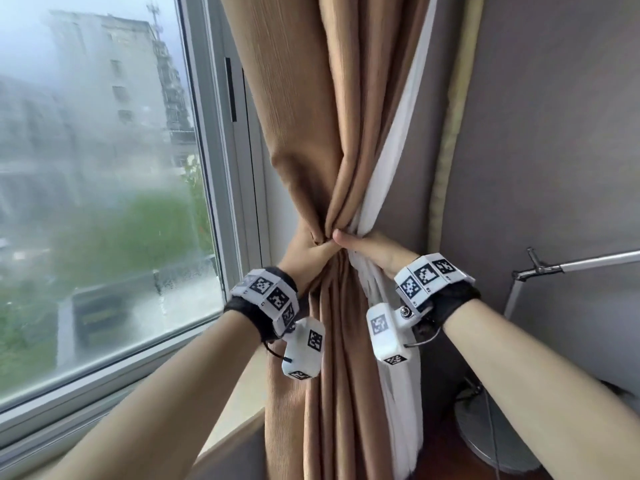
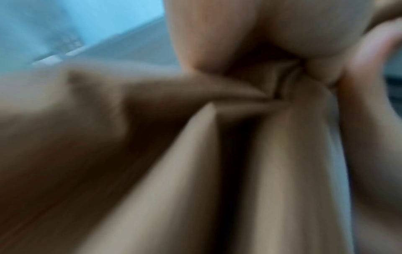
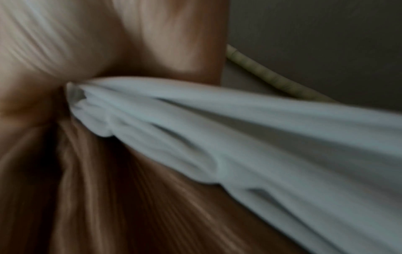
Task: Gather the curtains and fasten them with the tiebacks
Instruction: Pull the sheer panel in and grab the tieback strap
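Note:
A brown curtain (image 1: 311, 116) hangs beside the window, pinched into a narrow waist at mid-height, with a white curtain (image 1: 388, 188) bunched along its right side. My left hand (image 1: 306, 256) grips the waist from the left, fingers hidden behind the folds. My right hand (image 1: 370, 247) grips it from the right, thumb on the front, fingers wrapped round the white cloth. The left wrist view is blurred and shows brown folds (image 2: 272, 154) converging. In the right wrist view, white cloth (image 3: 239, 137) lies over brown folds (image 3: 108, 206). I cannot make out a tieback.
The window (image 1: 104, 202) and its sill (image 1: 104, 386) are on the left. A grey wall (image 1: 554, 133) with a pale rope-like trim (image 1: 453, 133) stands behind. A floor lamp's metal arm (image 1: 581, 263) and round base (image 1: 491, 434) sit at the right.

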Demonstrator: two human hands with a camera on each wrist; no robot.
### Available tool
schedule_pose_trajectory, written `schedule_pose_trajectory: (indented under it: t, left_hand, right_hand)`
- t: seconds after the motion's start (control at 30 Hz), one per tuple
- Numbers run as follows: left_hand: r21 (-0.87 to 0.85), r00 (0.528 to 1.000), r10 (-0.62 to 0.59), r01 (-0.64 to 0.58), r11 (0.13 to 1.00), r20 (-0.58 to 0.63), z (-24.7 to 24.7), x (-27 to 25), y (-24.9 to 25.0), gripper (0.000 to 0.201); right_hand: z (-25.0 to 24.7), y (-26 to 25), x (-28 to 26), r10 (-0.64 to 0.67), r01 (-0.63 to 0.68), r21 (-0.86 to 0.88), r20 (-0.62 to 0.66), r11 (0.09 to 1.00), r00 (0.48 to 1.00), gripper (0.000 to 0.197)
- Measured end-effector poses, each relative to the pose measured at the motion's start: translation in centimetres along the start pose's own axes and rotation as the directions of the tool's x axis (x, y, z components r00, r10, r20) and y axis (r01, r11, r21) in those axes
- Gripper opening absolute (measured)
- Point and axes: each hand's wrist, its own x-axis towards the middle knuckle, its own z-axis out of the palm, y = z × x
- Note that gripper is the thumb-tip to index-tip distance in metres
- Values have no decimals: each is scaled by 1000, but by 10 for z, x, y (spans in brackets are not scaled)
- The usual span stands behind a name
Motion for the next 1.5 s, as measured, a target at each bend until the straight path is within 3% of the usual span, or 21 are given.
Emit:
schedule_pose_trajectory:
  t: [0.13,0.27,0.33,0.4,0.47,0.57,0.6,0.67,0.73,0.83,0.93,1.0,1.13,1.2,1.3,1.37,1.5]
  left_hand:
    - [-146,941,-199,245,958,274,-37,-3,15,51]
    - [-25,907,-240,264,964,346,-43,1,28,53]
    - [24,879,-237,250,968,413,-45,6,30,51]
    - [25,857,-230,247,969,461,-49,12,28,53]
    - [-1,873,-194,218,976,447,-49,13,23,57]
    - [-45,923,-90,115,992,375,-45,10,13,67]
    - [-52,936,-78,102,993,344,-45,9,9,63]
    - [-144,944,-88,140,980,317,-48,7,4,34]
    - [-234,959,-98,162,959,265,-55,6,-4,24]
    - [-235,975,-173,203,950,141,-62,8,-17,50]
    - [-169,961,-237,260,951,143,-60,10,-27,64]
    - [-96,962,-226,243,965,154,-57,11,-29,62]
    - [34,949,-230,228,973,215,-52,16,-28,99]
    - [55,943,-210,203,978,258,-47,16,-29,101]
    - [-25,937,-148,165,986,315,-44,8,-21,89]
    - [-52,941,-121,144,988,318,-42,4,-17,93]
    - [167,954,-184,147,975,235,-30,-1,-6,107]
  right_hand:
    - [20,-3,4,-11,12,-17,59,1000,998,57]
    - [44,0,19,-65,59,-143,-34,988,997,89]
    - [51,5,25,-73,33,-214,-179,976,981,82]
    - [60,7,28,-134,10,-326,-362,945,923,76]
    - [64,8,30,-109,-13,-258,-450,966,886,64]
    - [63,8,30,-58,-55,-178,-574,982,817,17]
    - [61,8,29,-28,-62,-128,-603,990,797,13]
    - [57,8,31,24,-40,-10,-642,999,766,20]
    - [54,9,32,29,-44,-5,-677,999,735,25]
    - [45,9,32,24,-58,-23,-713,998,701,33]
    - [38,12,31,48,-47,22,-717,999,696,32]
    - [33,15,28,52,-36,37,-703,999,709,28]
    - [23,16,15,18,13,55,-525,998,851,37]
    - [19,16,7,45,-31,39,-438,999,898,42]
    - [13,16,0,86,-68,63,-350,996,933,46]
    - [10,17,-3,104,-81,90,-291,993,951,44]
    - [1,17,-11,112,-77,164,-219,983,969,37]
